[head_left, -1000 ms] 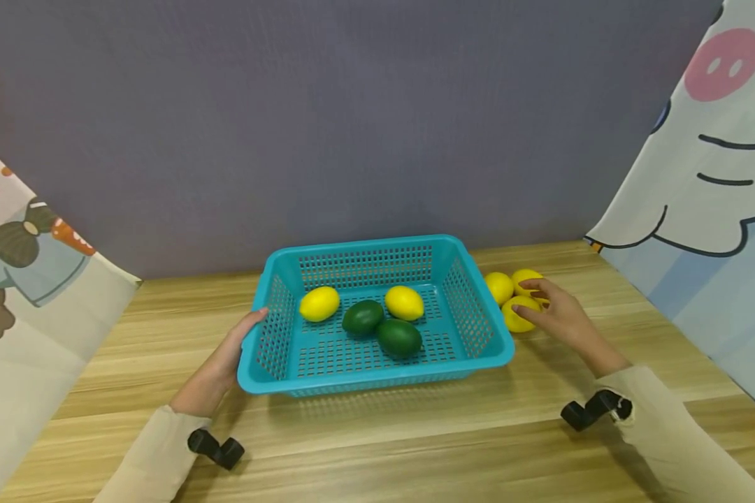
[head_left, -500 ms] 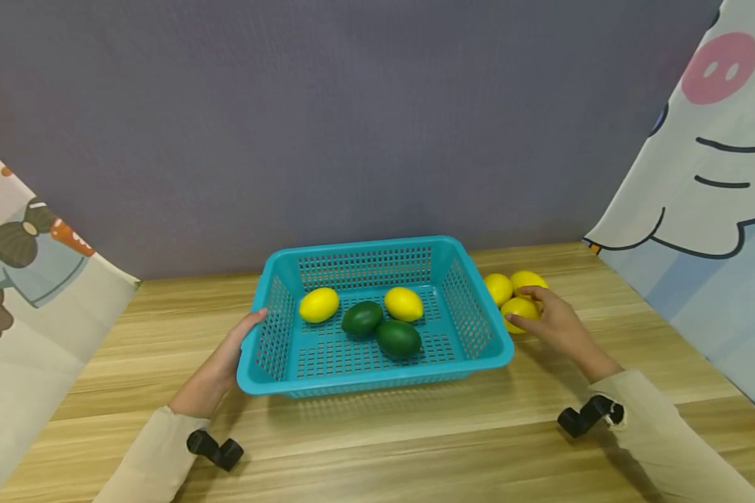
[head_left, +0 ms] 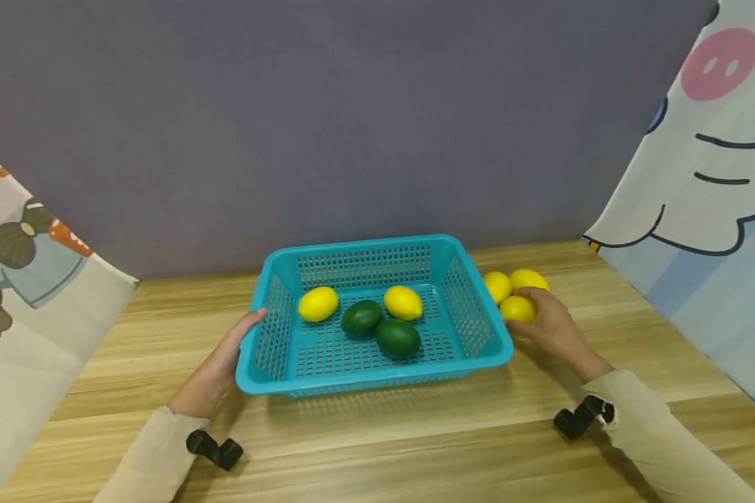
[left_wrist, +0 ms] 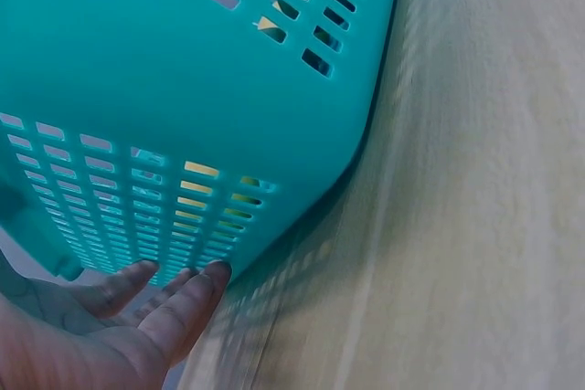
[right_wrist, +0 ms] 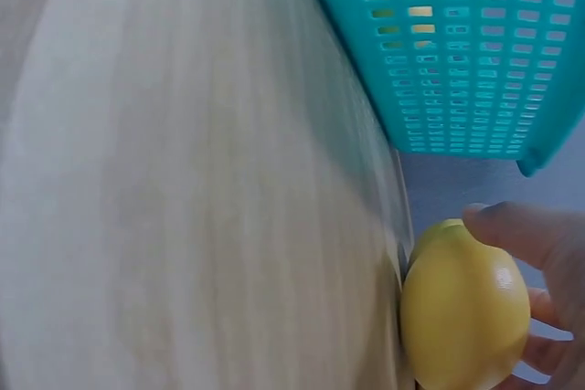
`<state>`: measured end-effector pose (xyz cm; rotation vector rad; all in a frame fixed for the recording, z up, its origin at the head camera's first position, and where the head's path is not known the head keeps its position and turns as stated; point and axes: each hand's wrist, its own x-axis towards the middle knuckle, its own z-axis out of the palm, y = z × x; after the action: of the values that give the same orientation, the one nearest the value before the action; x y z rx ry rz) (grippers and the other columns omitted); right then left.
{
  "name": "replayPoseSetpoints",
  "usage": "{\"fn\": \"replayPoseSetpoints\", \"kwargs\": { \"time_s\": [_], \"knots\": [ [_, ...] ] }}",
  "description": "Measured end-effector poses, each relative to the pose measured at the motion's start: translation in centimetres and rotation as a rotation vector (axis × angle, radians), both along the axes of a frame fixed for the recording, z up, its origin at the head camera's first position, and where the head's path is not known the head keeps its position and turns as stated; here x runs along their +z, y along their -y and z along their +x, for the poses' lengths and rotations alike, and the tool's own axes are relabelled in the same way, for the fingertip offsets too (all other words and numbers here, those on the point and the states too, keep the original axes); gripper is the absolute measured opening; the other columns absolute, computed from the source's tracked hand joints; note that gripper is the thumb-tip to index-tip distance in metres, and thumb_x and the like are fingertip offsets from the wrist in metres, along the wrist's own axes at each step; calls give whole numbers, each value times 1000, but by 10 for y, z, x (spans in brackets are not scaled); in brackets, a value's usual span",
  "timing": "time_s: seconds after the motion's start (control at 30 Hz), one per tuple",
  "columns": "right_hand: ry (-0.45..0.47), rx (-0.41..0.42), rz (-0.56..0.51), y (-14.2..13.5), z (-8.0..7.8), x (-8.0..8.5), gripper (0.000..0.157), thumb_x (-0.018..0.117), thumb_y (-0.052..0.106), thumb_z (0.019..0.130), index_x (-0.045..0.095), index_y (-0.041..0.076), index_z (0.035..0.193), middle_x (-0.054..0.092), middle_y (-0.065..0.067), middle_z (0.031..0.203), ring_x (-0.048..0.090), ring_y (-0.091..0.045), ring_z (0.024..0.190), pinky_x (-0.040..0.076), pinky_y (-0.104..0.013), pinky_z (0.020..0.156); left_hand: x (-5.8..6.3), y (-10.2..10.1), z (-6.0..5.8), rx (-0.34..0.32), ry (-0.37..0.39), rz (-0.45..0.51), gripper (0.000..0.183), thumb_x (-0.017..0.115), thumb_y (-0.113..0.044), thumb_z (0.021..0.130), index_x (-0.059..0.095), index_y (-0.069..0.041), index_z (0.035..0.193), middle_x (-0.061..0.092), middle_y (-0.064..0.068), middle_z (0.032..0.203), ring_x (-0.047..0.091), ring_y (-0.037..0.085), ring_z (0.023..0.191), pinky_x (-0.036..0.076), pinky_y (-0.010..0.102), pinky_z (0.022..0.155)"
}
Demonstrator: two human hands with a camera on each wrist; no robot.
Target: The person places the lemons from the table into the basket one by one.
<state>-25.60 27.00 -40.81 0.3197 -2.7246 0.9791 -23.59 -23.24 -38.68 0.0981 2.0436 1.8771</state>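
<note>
Just right of the basket [head_left: 377, 375], the right hand [head_left: 556, 332] pinches a lemon [head_left: 518, 309] between thumb and fingers. At the basket's left end, the left hand [head_left: 225, 351] grips it, fingers slightly spread.

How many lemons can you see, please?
5. Inside the basket: a left lemon and a right lemon. Beside its right end: two rear lemons and a front lemon, gripped by the right hand. Others may be hidden.

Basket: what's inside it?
Two lemons and two green fruits sit on the basket floor. What lies directly beneath them, or tucked behind the near rim, is covered and can't be seen.
</note>
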Motion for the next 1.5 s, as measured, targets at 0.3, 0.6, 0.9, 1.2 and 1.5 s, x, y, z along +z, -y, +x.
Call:
{"fn": "replayPoseSetpoints", "kwargs": {
  "time_s": [0.3,0.6,0.9,1.2,1.5],
  "knots": [
    [-28,-15,17,3,-1,0,60,75,5,74,46,-15,122,50,-35,118,48,-46,104,40,-59,85,2,0,0,-7,-19,1,71,20,-50,97,-9,-14,151,20,28,147,37,39,125,43,40,92],
    [-99,-18,24,4,-2,2,56,76,4,71,50,-15,117,53,-34,113,49,-45,101,40,-58,84,2,0,-2,-18,-24,10,70,19,-50,97,-11,-16,151,16,28,149,31,41,129,41,42,94],
    [-79,-14,20,2,0,0,54,76,5,72,50,-14,116,54,-33,112,51,-43,99,42,-55,82,1,0,-2,-24,-31,11,70,19,-48,97,-8,-14,151,19,28,147,35,40,126,42,41,93],
    [-49,-23,24,1,3,1,55,76,9,74,50,-11,118,54,-30,114,52,-41,98,45,-51,79,0,0,-1,-15,-6,22,70,19,-48,97,-5,-11,152,23,30,144,44,35,119,45,41,90],
    [-70,-28,47,1,5,12,55,75,12,76,50,-10,120,51,-32,117,52,-43,98,45,-53,78,-1,0,1,-18,-7,21,71,19,-48,97,-7,-10,151,21,31,145,44,34,119,45,41,91]
  ]
}}
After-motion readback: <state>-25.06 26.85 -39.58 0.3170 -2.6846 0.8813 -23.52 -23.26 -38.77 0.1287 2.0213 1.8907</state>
